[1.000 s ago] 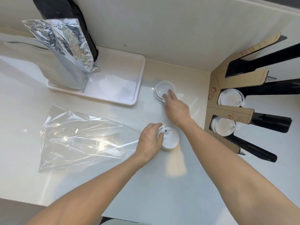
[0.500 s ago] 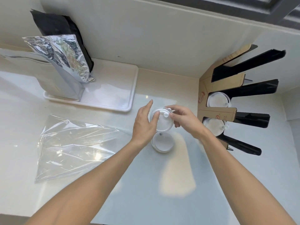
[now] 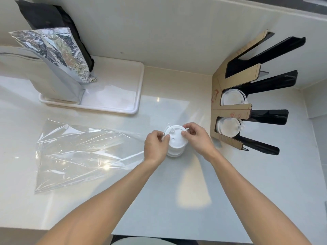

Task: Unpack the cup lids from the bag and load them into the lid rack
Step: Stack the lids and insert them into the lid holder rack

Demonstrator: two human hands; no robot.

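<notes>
A stack of white cup lids (image 3: 175,140) stands on the white counter near the middle. My left hand (image 3: 155,147) pinches the stack's left edge and my right hand (image 3: 196,138) pinches its right edge. The clear plastic bag (image 3: 85,154) lies flat and looks empty to the left of my hands. The lid rack (image 3: 231,110), brown cardboard with black slots, stands at the right against the wall. Its two lower slots hold white lids (image 3: 231,97), and more lids (image 3: 228,127) sit below them. The upper slots are dark and look empty.
A white tray (image 3: 136,96) sits at the back left, holding a silver foil pouch (image 3: 53,55) and a black bag (image 3: 51,15) behind it. A wall runs along the back and right. The counter's front edge is near my elbows.
My right hand brought the far lids onto the near ones, making one stack. Both hands now pinch the stack's edges, closer to me than half a second ago.
</notes>
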